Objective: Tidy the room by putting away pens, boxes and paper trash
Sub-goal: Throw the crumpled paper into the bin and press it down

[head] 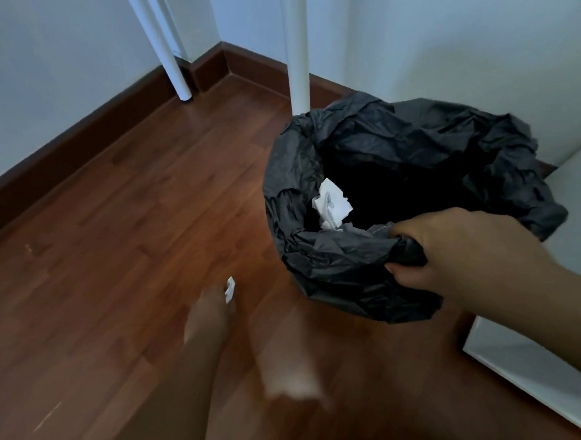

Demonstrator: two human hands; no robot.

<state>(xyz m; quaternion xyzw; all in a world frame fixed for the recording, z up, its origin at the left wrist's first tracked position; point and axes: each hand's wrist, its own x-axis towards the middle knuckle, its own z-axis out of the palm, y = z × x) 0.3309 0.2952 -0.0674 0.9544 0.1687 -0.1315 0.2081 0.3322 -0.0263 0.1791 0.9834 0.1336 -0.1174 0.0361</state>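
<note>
While my right hand (454,254) grips the rim of the black bin bag (413,144) at frame right, crumpled paper (331,203) lies inside; my blurred left hand (204,327), lower centre, pinches a paper scrap (229,289)

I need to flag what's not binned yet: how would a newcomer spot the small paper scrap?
Start at the black bin bag on the wooden floor, its rim gripped by the right hand. Left of it, the left hand holds the paper scrap at its fingertips. Unlike the crumpled paper inside the bag, it is tiny and outside.
</note>
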